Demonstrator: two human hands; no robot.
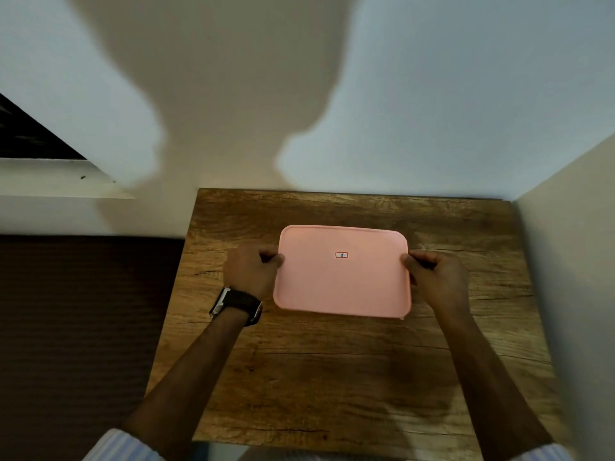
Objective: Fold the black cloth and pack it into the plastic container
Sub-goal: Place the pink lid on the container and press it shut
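Observation:
A pink plastic container [342,281] with its lid on lies on the wooden table, a small red-framed sticker at the lid's middle. My left hand [251,272] grips its left edge, fingers curled around the rim. My right hand [434,276] grips the right edge the same way. The container's inside is hidden under the lid. No black cloth shows anywhere in the view.
The wooden table [332,377] stands in a corner, with a white wall behind it and another wall [572,261] close on the right. Dark brown floor or mat [83,327] lies to the left. A black watch sits on my left wrist.

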